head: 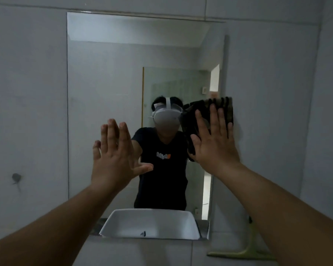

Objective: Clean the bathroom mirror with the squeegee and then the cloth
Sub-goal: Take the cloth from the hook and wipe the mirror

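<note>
The tall mirror (108,77) hangs on the grey tiled wall ahead. Against its right edge, at about mid height, my right hand (214,139) presses a dark cloth (192,120) flat on the glass with the fingers spread. The cloth sticks out above and to the left of the palm. My left hand (115,152) is raised in front of the middle of the mirror, fingers apart, holding nothing. The yellow-green squeegee (246,252) hangs or leans at the lower right below the mirror, partly hidden by my right forearm.
A white basin (150,223) shows in the mirror's lower part. A dark hook (16,177) sits on the wall at the left. A person's reflection fills the mirror's centre. Tiled wall surrounds the mirror on both sides.
</note>
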